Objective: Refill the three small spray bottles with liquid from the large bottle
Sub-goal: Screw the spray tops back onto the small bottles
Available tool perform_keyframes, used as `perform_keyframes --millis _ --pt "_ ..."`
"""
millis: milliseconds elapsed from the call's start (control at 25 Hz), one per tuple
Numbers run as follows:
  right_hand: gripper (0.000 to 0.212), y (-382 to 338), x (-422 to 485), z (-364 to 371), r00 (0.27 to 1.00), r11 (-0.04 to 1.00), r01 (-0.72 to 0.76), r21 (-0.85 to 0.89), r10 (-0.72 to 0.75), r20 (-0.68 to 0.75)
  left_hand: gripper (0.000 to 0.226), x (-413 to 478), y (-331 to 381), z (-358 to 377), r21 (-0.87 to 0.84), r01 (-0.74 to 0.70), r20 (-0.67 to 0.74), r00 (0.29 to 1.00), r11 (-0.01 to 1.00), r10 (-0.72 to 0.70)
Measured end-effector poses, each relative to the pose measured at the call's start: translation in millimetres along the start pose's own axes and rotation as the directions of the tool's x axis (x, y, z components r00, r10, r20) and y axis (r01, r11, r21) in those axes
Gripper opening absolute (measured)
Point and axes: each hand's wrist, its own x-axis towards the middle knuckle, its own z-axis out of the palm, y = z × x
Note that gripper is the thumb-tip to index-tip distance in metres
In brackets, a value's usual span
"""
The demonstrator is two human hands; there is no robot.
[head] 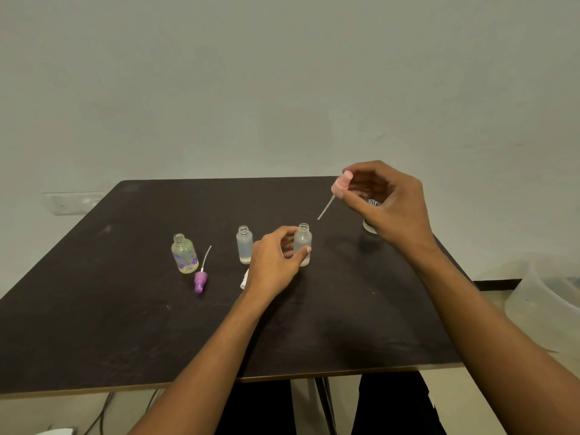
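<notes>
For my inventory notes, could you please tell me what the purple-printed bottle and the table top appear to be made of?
Purple-printed bottle: probably translucent plastic, slightly frosted; its contents show through hazily. Table top: likely dark laminated board, matt and scuffed, with a paler edge along the front.

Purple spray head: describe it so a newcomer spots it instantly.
On the dark table, find the patterned bottle at the left end of the row of three. The purple spray head lies on its side just right of it, tube pointing away; the pink head is up in the right hand.
</notes>
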Motion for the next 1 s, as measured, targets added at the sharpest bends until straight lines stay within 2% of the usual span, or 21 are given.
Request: perform_keyframes --millis 480,720,1000 --pt "0.029 11 2 20 0.984 0.998 -0.055 0.028 0.05 0.169 0.046 -9 7 -3 -0.044 -0.021 0.016 1.0 0.999 0.022" --pt "0.038 30 -11 32 0.945 0.989 -0.103 -0.109 0.132 0.301 0.044 -15 11 -4 -0.06 -0.07 0.008 0.997 0.996 0.071" --pt "0.042 32 -10 35 0.929 0.979 -0.118 -0.167 0.168 0.329 0.045 -17 13 -8 -0.067 -0.092 -0.001 0.996 0.994 0.092"
